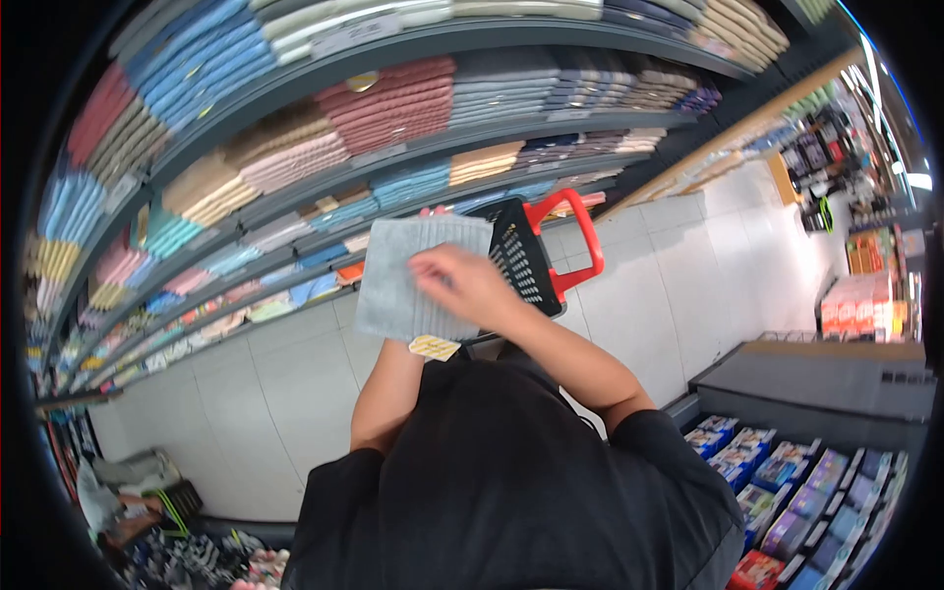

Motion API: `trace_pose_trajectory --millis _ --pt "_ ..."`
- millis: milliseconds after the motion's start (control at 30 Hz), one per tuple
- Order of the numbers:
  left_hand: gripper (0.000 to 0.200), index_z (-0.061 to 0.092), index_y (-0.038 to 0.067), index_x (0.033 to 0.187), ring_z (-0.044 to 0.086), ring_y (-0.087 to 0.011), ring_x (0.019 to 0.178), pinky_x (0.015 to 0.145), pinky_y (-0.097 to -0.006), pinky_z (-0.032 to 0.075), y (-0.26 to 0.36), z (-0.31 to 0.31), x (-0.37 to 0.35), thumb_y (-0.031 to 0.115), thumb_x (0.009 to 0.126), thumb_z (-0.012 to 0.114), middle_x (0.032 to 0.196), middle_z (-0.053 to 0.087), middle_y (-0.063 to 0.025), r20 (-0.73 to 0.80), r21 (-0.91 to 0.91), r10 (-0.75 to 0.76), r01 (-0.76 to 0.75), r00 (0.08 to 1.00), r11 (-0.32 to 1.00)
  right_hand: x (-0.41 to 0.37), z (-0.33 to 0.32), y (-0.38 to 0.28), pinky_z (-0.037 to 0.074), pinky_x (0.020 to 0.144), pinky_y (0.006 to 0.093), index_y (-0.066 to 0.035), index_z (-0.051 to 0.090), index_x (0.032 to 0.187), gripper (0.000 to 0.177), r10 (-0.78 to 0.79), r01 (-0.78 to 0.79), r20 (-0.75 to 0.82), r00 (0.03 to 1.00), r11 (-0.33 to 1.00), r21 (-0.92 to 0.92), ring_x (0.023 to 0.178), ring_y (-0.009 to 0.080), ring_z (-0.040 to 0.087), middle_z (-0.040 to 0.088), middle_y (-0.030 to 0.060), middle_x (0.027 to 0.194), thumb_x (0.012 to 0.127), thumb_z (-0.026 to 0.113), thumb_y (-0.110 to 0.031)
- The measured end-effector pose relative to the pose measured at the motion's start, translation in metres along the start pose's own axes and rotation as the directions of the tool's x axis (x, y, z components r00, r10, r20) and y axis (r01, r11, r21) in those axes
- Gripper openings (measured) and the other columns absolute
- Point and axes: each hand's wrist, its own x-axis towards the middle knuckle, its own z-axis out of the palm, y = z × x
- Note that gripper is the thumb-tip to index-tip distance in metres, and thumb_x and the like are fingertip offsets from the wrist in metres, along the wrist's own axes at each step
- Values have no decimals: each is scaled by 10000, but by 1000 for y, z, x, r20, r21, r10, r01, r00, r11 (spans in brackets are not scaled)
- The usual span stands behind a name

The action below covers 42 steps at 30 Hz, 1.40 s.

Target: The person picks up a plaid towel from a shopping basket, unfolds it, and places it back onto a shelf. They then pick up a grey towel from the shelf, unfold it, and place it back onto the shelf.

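Observation:
A folded grey-blue towel (393, 280) with a ribbed band lies flat in front of my chest. Underneath, my left hand (434, 211) supports it; only a few fingertips show past its far edge, and the palm is hidden. A yellow-and-white striped tag (434, 347) hangs from the towel's near edge. Over the towel's upper face is my right hand (460, 282), slightly blurred, its fingers loosely bent and the thumb apart from them. Just beyond the towel, to the right, stands a black shopping basket (526, 256) with a red handle (588, 231).
Ahead and to the left, long curved-looking shelves (413, 133) hold stacks of folded towels in many colours. A tiled floor (261, 413) runs along them. Boxed goods (787, 492) fill a display at the lower right. A person (138, 492) is at the lower left.

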Motion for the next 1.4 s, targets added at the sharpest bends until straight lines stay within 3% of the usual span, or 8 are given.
trace_pose_trajectory --millis 267,467,667,933,1100,1200,1333,1400 --pt "519 297 86 1466 413 -236 1345 1138 -419 330 15 23 22 367 1031 335 1445 425 -120 101 -263 85 -56 991 963 -32 3 1 533 769 317 -38 605 1065 323 152 -145 83 985 986 -80 864 211 655 638 96 937 816 751 -181" --pt "541 240 93 1503 267 -236 1435 1203 -414 191 18 7 31 367 1040 299 1537 295 -118 142 18 204 -208 969 978 -38 13 -2 527 765 330 -55 566 1059 387 423 -400 205 883 905 -142 890 224 655 645 94 962 787 782 -224" --pt "542 203 72 1509 272 -215 1432 1194 -377 209 21 0 28 331 1043 298 1538 293 -110 176 55 230 -243 957 968 -45 23 11 525 755 331 -45 531 1062 390 265 -268 199 944 963 -11 875 190 645 647 66 902 790 777 -177" --pt "535 210 68 1503 273 -214 1427 1194 -371 208 28 -6 15 327 1044 300 1537 294 -103 159 204 237 -267 958 942 -46 40 11 518 697 292 -30 531 1052 372 476 -517 290 830 852 82 777 142 662 672 81 852 815 765 -194" --pt "532 216 69 1500 270 -216 1428 1195 -374 205 25 -2 2 330 1044 299 1538 292 -103 139 186 197 -221 971 957 -38 26 2 502 699 327 -48 555 1054 248 417 -459 367 831 888 29 816 221 647 635 76 899 839 660 -113" --pt "530 220 69 1498 269 -218 1428 1195 -375 204 20 -3 0 332 1044 299 1538 290 -102 132 175 179 -200 975 964 -24 9 -5 513 707 347 -57 575 1050 228 128 -102 211 969 986 -132 837 265 638 609 79 942 832 637 -78" --pt "528 224 70 1495 266 -220 1429 1196 -377 202 9 -8 -2 335 1044 299 1539 289 -102 136 166 153 -174 979 971 4 9 4 507 801 370 -104 612 1063 294 -260 327 217 941 864 -382 919 250 619 575 53 933 778 688 -99" --pt "527 227 70 1494 265 -221 1429 1196 -378 201 5 -9 -4 337 1045 299 1539 288 -102 141 162 146 -168 979 972 12 14 6 464 907 404 -116 617 1089 353 -253 314 197 947 854 -415 1045 281 573 582 67 1056 751 716 -122"
